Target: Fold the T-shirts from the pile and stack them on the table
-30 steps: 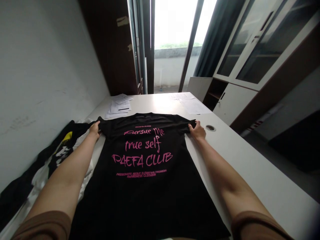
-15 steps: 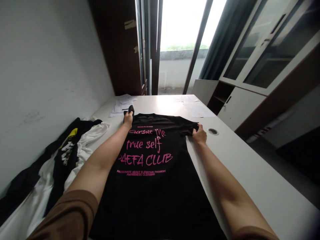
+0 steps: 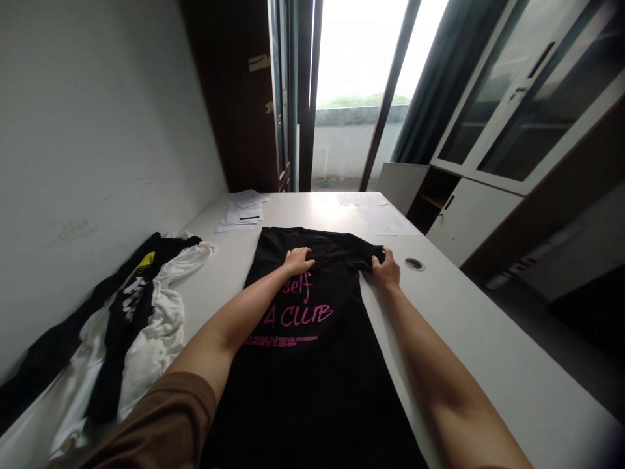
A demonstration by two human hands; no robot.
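Note:
A black T-shirt (image 3: pixel 322 384) with pink lettering lies spread on a white table, its collar end away from me. The left side is folded inward over part of the lettering. My left hand (image 3: pixel 297 262) is on the upper middle of the shirt, fingers curled on the folded-over cloth. What lies right under its fingertips is partly hidden. At the far right corner, my right hand (image 3: pixel 387 268) grips the right sleeve between thumb and fingers.
Black and white clothes (image 3: pixel 156 306) lie heaped on the left by the wall. Papers (image 3: pixel 244 212) rest at the far left of the white table (image 3: pixel 488 345), and more sheets (image 3: pixel 385 218) at the far right. A round cable hole (image 3: pixel 415 264) is beside my right hand.
My left hand has moved right and toward me from the far left corner, bringing the left sleeve and side over the lettering. My right hand stays at the right sleeve.

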